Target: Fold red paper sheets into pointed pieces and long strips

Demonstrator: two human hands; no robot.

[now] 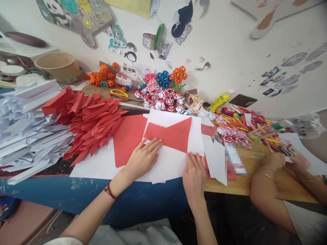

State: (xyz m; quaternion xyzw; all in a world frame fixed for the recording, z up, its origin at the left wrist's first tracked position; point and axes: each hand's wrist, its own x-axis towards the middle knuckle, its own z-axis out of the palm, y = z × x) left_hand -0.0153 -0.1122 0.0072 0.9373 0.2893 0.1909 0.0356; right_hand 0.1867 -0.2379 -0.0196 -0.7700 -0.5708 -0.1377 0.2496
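In front of me a red paper piece, shaped like a bow with a notch in its top edge, lies on white paper sheets. My left hand rests flat with its fingers stretched over the red piece's lower left part. On the white sheet's right edge lies my right hand, fingers extended, close to the red piece's lower right corner. A larger red sheet is just left of them, partly under the white sheets.
Folded red paper strips and folded white strips are heaped at left. Paper flowers, yellow-handled scissors and a yellow bottle stand or lie behind. At right, another person's hands work at the table.
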